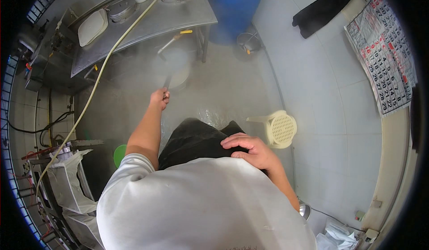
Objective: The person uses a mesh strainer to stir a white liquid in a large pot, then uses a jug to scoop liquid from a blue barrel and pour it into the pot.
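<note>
My left hand [160, 99] reaches forward, its fingers wrapped round a dark handle [167, 81]. The far end of that handle goes into steam above a pale round bucket [179, 81] on the floor, so the kind of tool is hidden. A pipe with a yellow-handled valve [172, 42] slants down from the steel table toward the bucket. Steam blurs the bucket's rim and whatever is inside. My right hand [248, 149] lies flat on my dark-trousered thigh, fingers stretched out, holding nothing.
A steel table [147, 24] stands ahead, crossed by a long pale hose [103, 67]. Beyond its right end is a tall blue barrel [232, 8], with a metal pail [249, 43] beside it. A cream stool [281, 129] is at my right, a green basin [119, 155] at my left.
</note>
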A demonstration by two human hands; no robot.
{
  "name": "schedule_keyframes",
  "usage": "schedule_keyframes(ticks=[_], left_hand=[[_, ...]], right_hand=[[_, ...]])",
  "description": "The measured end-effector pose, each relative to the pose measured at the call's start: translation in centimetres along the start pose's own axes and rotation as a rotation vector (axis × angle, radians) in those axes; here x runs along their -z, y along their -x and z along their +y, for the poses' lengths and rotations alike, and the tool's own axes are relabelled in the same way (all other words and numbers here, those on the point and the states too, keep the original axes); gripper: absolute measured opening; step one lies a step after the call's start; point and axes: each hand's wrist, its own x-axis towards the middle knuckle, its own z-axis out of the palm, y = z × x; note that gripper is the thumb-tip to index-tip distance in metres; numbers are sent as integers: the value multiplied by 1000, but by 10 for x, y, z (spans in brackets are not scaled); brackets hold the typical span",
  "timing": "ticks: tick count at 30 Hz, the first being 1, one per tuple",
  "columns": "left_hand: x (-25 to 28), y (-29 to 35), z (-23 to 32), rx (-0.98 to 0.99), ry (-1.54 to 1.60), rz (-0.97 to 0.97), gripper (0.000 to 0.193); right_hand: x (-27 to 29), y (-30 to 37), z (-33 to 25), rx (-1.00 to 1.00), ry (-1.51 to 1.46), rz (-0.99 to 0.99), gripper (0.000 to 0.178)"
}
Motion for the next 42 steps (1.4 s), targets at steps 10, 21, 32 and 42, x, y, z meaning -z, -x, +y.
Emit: schedule_keyframes(ticks=[10, 21, 32, 42], left_hand=[[-14, 5, -2, -86, 70, 35, 7], [-4, -3, -5, -80, 118, 94, 4], [0, -3, -7, -99, 86, 90, 6], [-9, 20, 9, -85, -99, 44, 9]], right_hand=[[0, 0, 0, -19, 0, 9, 29], [3, 3, 8, 21, 12, 19, 28], [6, 1, 8, 20, 12, -1, 28], [7, 4, 9, 20, 1, 11, 28]])
